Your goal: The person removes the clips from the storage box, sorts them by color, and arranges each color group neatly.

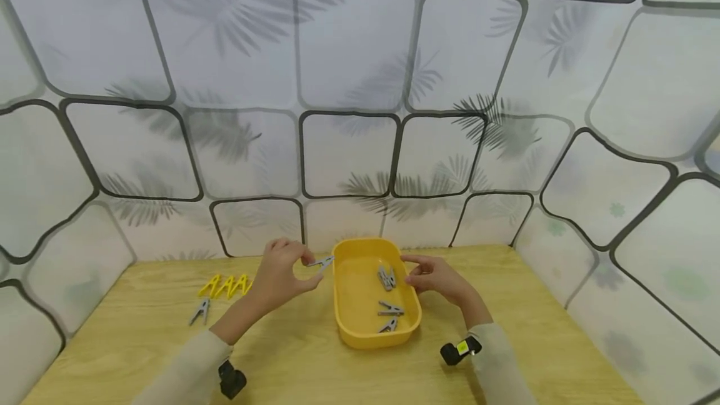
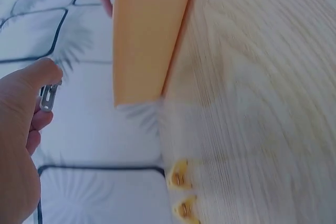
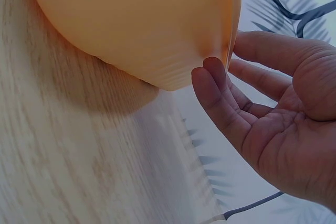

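My left hand (image 1: 280, 275) pinches a grey clothespin (image 1: 322, 262) between thumb and fingers, at the left rim of a yellow plastic tray (image 1: 347, 337). In the left wrist view the same clothespin (image 2: 48, 98) shows narrow side on, its far part hidden by the fingers. On the other side my right hand (image 1: 441, 279) holds the tray's right rim; in the right wrist view its thumb and fingers (image 3: 207, 85) lie on either side of the rim. Inside the tray lie several grey clothespins (image 1: 390, 309), toward its right wall.
Left of the left arm, a row of yellow clothespins (image 1: 227, 286) lies on the wooden table (image 1: 292, 367), partly behind the hand. One grey clothespin (image 1: 200, 311) lies in front of them. Patterned curtain-like walls (image 1: 349, 155) rise behind the table and at both sides.
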The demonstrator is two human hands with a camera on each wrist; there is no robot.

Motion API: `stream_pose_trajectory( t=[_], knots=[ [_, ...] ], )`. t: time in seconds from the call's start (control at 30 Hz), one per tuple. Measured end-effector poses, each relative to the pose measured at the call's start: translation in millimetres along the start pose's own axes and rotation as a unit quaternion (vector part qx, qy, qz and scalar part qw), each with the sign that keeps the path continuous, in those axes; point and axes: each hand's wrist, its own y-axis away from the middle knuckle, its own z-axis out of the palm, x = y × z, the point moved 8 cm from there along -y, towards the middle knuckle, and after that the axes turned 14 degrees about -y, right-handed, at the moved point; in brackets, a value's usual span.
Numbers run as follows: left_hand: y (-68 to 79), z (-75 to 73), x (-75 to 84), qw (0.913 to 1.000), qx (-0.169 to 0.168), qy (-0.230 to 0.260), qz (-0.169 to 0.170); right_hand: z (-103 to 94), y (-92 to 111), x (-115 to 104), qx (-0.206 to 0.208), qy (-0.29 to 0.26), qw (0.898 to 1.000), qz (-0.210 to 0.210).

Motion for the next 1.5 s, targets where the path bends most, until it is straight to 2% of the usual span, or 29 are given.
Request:
stream_pose_trajectory(
  t=[0.17,0.33,0.57,0.7,0.83,1.0,1.27,1.5],
  knots=[
    [19.9,-22.1,-30.9,0.9989,0.020,-0.026,-0.032,0.3,1.4,-0.9,-0.006,-0.001,1.000,-0.002],
    [45.4,-39.0,-59.2,0.9957,0.010,-0.062,-0.068,-1.0,0.4,-1.6,-0.006,0.000,1.000,-0.008],
    [82.8,-57.3,-86.0,0.9895,-0.007,-0.100,-0.104,0.4,1.1,-0.2,-0.005,0.001,1.000,0.001],
    [97.4,-64.0,-97.2,0.9855,-0.019,-0.112,-0.126,1.1,2.3,-1.7,-0.005,-0.004,1.000,0.001],
    [107.0,-68.0,-104.9,0.9828,-0.035,-0.116,-0.139,1.2,2.0,-2.8,-0.008,-0.008,1.000,-0.002],
    [116.5,-66.3,-108.3,0.9794,-0.063,-0.131,-0.140,0.9,1.5,-1.4,-0.012,-0.009,1.000,0.000],
    [121.7,-61.7,-107.4,0.9769,-0.081,-0.148,-0.131,0.3,0.8,-0.6,-0.011,-0.016,1.000,-0.004],
    [127.3,-55.5,-109.5,0.9662,-0.138,-0.151,-0.157,0.7,0.0,-0.4,-0.010,-0.017,1.000,-0.002]
  ],
)
